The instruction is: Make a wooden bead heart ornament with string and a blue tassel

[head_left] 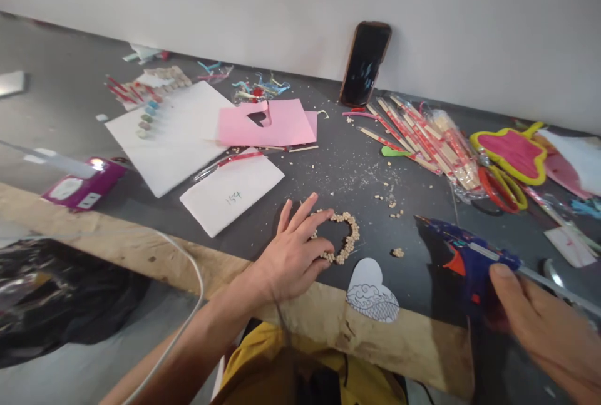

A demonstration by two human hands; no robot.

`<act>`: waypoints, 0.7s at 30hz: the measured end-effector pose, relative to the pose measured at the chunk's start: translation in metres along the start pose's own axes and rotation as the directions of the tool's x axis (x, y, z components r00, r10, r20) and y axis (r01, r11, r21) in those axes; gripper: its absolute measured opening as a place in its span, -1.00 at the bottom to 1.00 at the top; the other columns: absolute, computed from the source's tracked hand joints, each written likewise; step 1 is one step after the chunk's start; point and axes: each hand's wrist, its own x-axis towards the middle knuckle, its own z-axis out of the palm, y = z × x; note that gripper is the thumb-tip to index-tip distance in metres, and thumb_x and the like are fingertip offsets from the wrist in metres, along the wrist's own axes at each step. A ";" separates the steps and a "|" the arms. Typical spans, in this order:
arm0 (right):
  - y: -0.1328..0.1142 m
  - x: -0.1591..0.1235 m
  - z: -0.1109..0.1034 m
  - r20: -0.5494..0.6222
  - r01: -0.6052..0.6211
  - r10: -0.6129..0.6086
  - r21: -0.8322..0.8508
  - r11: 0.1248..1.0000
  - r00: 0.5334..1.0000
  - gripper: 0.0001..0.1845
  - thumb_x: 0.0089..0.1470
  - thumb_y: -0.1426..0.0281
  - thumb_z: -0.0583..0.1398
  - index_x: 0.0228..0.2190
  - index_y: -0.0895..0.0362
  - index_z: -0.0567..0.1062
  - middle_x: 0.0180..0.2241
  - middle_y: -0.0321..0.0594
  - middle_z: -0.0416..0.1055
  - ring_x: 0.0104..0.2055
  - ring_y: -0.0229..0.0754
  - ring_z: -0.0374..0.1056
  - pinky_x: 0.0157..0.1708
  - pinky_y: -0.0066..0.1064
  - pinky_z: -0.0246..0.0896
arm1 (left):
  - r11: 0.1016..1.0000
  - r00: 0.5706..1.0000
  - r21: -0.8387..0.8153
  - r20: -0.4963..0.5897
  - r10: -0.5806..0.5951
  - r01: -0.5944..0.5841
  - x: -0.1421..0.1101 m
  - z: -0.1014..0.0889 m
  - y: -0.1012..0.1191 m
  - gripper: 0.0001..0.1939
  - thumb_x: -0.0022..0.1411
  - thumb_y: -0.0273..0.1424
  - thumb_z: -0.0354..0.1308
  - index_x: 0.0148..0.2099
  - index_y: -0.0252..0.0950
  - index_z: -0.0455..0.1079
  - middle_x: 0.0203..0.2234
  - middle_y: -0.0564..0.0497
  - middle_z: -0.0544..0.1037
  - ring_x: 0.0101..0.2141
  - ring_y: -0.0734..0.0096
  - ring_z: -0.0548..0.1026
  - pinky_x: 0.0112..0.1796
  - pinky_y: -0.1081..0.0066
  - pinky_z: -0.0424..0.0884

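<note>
My left hand [298, 251] is palm down over the left side of a heart-shaped ring [350, 239] made of small beige pieces. Its thumb and index finger close on the ring's lower left, the middle finger touches the upper left, and the other two fingers stretch away. A blue hot glue gun [474, 255] with an orange trigger is in my right hand [535, 311], its nozzle pointing left toward the ring. Between them, near the table edge, lies a white paper heart [373, 292] with a line drawing. A small clump of beige pieces [397, 253] sits right of the ring.
Behind are pink paper [291, 123], white sheets [188, 136] and wrapped chopsticks [417, 129]. A phone [365, 64] leans on the wall. Scissors [502, 189] and a star-shaped pouch [511, 151] lie right. A purple box [87, 186] and a white cable [200, 273] are left.
</note>
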 end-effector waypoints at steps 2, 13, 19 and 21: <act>-0.008 0.000 0.004 -0.031 0.022 -0.029 -0.206 0.978 0.999 -0.79 -0.09 0.16 0.22 -0.64 -0.05 0.46 -0.81 -0.40 0.17 -0.89 -0.43 -0.04 -0.80 -0.46 -0.25 | 1.000 1.000 -0.004 0.003 0.007 -0.007 0.000 0.000 -0.001 -0.85 0.20 -0.44 0.09 -0.22 -0.22 0.47 0.19 -0.07 0.20 0.29 -0.07 -0.21 0.17 -0.23 -0.29; -0.061 -0.015 0.118 0.409 0.775 -0.658 -0.313 0.549 0.632 -0.79 0.10 0.44 0.15 -0.24 0.06 0.55 -0.01 -0.09 0.36 0.07 0.05 0.15 0.01 -0.04 0.16 | 1.000 1.000 -0.011 0.024 -0.002 0.002 -0.001 -0.004 0.000 -0.79 0.18 -0.50 0.07 -0.17 -0.22 0.46 0.19 -0.08 0.21 0.29 -0.09 -0.22 0.17 -0.25 -0.29; -0.061 -0.011 0.123 0.406 0.787 -0.675 -0.285 0.547 0.616 -0.83 0.11 0.40 0.16 -0.33 0.02 0.58 -0.01 -0.11 0.36 0.07 0.06 0.13 0.00 0.01 0.14 | 1.000 0.999 0.003 0.032 0.002 -0.002 -0.001 -0.003 -0.002 -0.82 0.22 -0.46 0.04 -0.20 -0.22 0.46 0.19 -0.07 0.21 0.29 -0.08 -0.22 0.17 -0.26 -0.31; -0.061 -0.012 0.125 0.396 0.790 -0.684 -0.274 0.549 0.613 -0.83 0.12 0.39 0.16 -0.34 0.02 0.58 -0.01 -0.12 0.35 0.07 0.06 0.13 0.00 0.00 0.14 | 1.000 0.999 0.007 0.031 0.010 -0.010 -0.001 -0.002 -0.002 -0.82 0.23 -0.46 0.04 -0.19 -0.21 0.46 0.20 -0.07 0.19 0.29 -0.06 -0.23 0.17 -0.25 -0.31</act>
